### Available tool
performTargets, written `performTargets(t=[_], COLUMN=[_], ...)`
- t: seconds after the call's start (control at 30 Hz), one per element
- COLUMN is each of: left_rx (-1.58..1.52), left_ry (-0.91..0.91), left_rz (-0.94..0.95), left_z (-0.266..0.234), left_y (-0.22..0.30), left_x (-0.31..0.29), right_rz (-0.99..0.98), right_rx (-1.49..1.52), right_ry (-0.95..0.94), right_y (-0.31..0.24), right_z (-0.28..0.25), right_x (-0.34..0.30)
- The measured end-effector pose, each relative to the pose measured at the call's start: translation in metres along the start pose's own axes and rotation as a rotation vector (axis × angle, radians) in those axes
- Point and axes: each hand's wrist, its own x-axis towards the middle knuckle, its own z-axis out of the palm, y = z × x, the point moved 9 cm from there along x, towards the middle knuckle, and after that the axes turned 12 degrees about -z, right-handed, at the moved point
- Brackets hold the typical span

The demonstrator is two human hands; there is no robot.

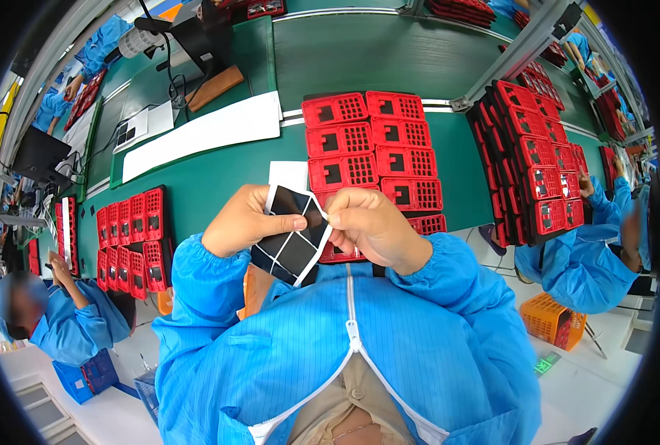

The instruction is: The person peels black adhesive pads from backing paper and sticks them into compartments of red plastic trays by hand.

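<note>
Head view: left hand [244, 221] grip clamps sheet of black pads [291, 236]; right hand [374, 226] pinches a pad corner. Risk: uneven pull creases pad or tears backing.

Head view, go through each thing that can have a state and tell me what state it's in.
Sheet of black square pads: held up in both hands, one corner being peeled.
Left hand: gripping the sheet.
Right hand: pinching the sheet's edge.
Red trays: lying flat in rows.
</note>
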Motion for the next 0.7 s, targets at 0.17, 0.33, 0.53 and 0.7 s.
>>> performTargets(t=[0.17,0.33,0.53,0.7], left_rx=[0.023,0.179,0.192,0.212], left_ry=[-0.027,-0.006,-0.04,-0.063], left_rz=[0.114,0.106,0.045,0.008], left_z=[-0.001,0.008,0.01,0.011], left_y=[0.005,0.014,0.006,-0.002], left_x=[-0.007,-0.017,-0.015,-0.013], right_rz=[0.104,0.068,-0.039,-0.064], right_rx=[0.188,-0.063,-0.207,-0.242], right_ry=[0.103,0.209,-0.042,-0.161], right_y=[0.018,0.017,-0.012,-0.016], right_z=[-0.004,-0.023,0.001,0.007], right_x=[-0.003,-0.007,0.003,0.009])
